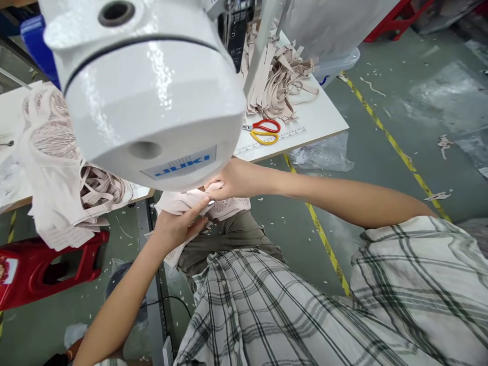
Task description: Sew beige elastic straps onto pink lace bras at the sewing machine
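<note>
Below the front of a white sewing machine head [160,112] marked JUKI, a pale pink fabric garment [177,202] with a lacy part hangs over my lap. My left hand [175,231] grips its near side, fingers stretched along the cloth and the thumb hidden beneath. Close by on the right, my right hand [229,180] pinches the same garment, and its fingertips nearly meet those of my left. The machine head covers the needle area and part of the cloth. A small bright spot shows by my left fingertips; I cannot tell what it is.
Red-and-yellow-handled scissors [266,131] lie on the white table [328,114] beside a heap of pale pink strips [278,76]. Stacked lacy garments [51,152] with straps overhang the left table edge. A red stool [76,264] stands lower left. Yellow tape [385,132] lines the floor.
</note>
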`<action>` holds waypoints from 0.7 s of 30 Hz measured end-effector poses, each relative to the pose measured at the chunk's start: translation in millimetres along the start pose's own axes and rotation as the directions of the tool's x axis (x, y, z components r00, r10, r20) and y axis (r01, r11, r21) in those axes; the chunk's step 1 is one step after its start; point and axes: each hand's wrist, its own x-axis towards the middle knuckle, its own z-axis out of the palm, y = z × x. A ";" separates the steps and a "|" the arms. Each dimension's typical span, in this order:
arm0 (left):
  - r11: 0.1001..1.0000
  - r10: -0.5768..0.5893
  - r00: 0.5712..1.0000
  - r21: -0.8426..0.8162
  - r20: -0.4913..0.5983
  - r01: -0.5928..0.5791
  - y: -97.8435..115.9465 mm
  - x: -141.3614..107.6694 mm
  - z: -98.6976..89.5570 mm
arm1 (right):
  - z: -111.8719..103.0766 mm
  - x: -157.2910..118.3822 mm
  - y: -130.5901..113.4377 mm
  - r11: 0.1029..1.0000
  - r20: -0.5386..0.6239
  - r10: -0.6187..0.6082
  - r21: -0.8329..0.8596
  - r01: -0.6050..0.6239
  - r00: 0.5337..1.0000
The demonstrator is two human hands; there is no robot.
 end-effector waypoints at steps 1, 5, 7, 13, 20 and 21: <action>1.000 0.001 1.000 -0.011 -0.027 -0.002 3.1 1.0 -0.4 | 4.1 -3.5 4.1 0.999 -0.018 -0.017 -0.036 0.016 1.000; 0.999 -0.044 0.997 -0.034 -0.065 0.042 16.7 5.2 -2.5 | 24.2 -17.6 22.7 0.961 -0.302 -0.220 -0.232 0.152 0.928; 0.997 -0.075 0.996 -0.038 -0.056 0.073 22.4 7.9 -4.9 | 30.7 -20.6 28.8 0.947 -0.359 -0.277 -0.259 0.190 0.892; 0.992 -0.124 0.990 0.019 -0.071 0.126 37.5 12.6 -4.8 | 26.4 -16.8 25.3 0.973 -0.353 -0.207 -0.175 0.153 0.912; 0.961 -0.188 0.979 0.192 -0.073 0.199 52.6 14.1 -2.7 | 31.4 -19.2 31.2 0.936 -0.397 -0.323 -0.267 0.229 0.859; 0.960 -0.188 0.980 0.200 -0.059 0.196 54.2 15.3 -4.6 | 34.8 -20.6 34.7 0.916 -0.402 -0.380 -0.291 0.277 0.833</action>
